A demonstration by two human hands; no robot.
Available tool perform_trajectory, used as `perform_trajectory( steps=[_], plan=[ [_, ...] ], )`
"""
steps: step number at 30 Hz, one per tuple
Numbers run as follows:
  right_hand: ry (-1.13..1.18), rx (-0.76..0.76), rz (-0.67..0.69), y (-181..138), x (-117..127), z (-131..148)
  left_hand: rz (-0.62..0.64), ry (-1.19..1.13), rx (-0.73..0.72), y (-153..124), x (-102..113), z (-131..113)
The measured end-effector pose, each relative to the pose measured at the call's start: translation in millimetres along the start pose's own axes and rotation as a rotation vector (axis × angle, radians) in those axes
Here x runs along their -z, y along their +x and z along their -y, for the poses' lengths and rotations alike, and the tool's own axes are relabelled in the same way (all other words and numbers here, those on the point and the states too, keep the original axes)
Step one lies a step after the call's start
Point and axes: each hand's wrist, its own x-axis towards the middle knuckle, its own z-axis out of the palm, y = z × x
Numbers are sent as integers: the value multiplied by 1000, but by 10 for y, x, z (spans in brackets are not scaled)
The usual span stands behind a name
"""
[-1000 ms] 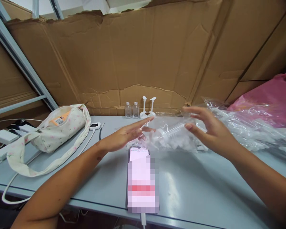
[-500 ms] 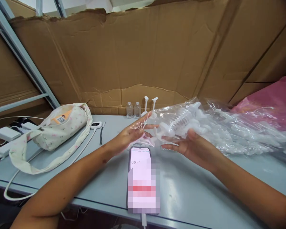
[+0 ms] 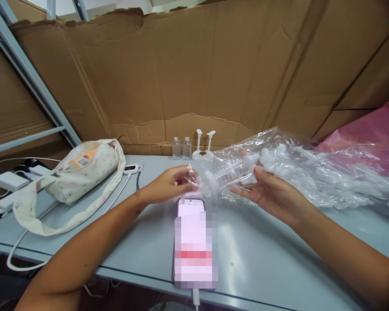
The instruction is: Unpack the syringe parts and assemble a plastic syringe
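A clear plastic bag [image 3: 298,172] with several white plastic pieces and clear ribbed ones stretches from the middle of the table to the right. My left hand [image 3: 178,183] pinches the bag's left end, fingers closed on the film. My right hand [image 3: 266,190] grips the bag farther right, thumb on top and fingers beneath, around the ribbed clear piece [image 3: 230,172] inside. Behind the bag's left end stand two white pump tops [image 3: 199,144] with long spouts. Two small clear bottles [image 3: 181,148] stand left of them.
A phone [image 3: 192,246] on a cable lies in front of my hands near the table edge. To the left are a floral pouch [image 3: 87,172], a small white device [image 3: 131,169] and white adapters [image 3: 11,182]. Cardboard [image 3: 197,73] walls the back; pink plastic [image 3: 369,129] lies at right.
My left hand has drawn back a little and closed from spread fingers to a pinch on the bag's end. The bag's left part has shifted; my right hand stays nearly in place.
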Motion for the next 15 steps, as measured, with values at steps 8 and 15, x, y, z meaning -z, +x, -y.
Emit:
perform_trajectory(
  steps=[8,15],
  plan=[
    [34,60,-82,126,253,127,-104,82,-31,35,232,90],
    [142,38,-124,99,153,100,42,413,69,33,-20,166]
  ],
)
